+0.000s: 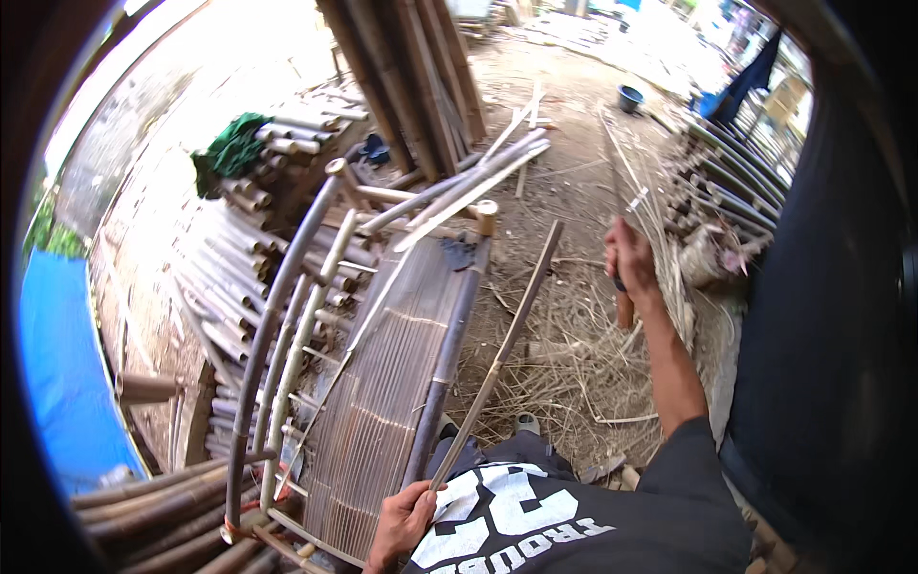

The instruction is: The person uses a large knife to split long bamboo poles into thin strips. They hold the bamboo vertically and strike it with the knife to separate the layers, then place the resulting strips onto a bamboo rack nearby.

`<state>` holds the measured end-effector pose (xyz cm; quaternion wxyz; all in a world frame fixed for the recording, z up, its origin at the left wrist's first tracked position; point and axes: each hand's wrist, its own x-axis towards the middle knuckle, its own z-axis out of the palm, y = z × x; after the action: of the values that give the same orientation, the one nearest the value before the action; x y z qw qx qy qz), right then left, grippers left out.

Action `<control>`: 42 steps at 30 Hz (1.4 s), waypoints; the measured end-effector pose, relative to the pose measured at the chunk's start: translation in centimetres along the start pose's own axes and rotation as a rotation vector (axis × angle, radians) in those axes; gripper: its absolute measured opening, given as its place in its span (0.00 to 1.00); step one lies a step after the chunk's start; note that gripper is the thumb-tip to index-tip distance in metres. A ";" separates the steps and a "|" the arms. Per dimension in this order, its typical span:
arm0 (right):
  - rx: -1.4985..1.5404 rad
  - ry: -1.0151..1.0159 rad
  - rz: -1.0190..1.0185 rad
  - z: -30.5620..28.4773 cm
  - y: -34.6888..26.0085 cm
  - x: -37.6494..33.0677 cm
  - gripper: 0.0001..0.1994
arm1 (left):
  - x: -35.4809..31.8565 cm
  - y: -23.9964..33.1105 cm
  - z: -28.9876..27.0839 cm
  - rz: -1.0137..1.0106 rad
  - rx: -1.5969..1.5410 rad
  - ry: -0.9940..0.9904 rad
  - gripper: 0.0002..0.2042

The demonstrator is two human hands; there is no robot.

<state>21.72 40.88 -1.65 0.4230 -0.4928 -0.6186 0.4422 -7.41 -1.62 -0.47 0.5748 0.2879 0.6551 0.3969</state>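
Long bamboo strip in left grip beside bamboo bench

The person is wearing a black short-sleeved cloth T-shirt, big blocky white printed characters are spanning its front, and smaller white block lettering is running alongside in a slanted line. Plain black right sleeve is leaving the forearm bare. Left hand and right hand are both showing bare. Dark grey cloth legwear is showing past the shirt, cut unclear. Rounded greyish footwear tip is peeking out, type too small to tell.
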 end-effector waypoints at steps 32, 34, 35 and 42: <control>0.217 -0.108 0.029 41.7 -6.1 18.8 0.15 | 22.8 -14.8 -30.2 -0.126 0.415 1.158 0.33; 0.219 -0.126 0.029 43.1 -6.4 17.3 0.14 | 22.2 -15.4 -31.1 -0.166 0.366 1.119 0.31; 0.222 -0.126 0.036 43.5 -6.4 17.1 0.14 | 21.9 -15.6 -31.6 -0.181 0.342 1.104 0.30; 0.209 -0.053 -0.001 44.0 -7.9 17.0 0.13 | 21.3 -15.3 -33.2 -0.085 0.389 1.098 0.29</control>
<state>-24.99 50.86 -3.57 0.4557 -0.4340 -0.5802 0.5170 -42.54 1.96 -23.85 0.1029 0.1135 0.9291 0.3367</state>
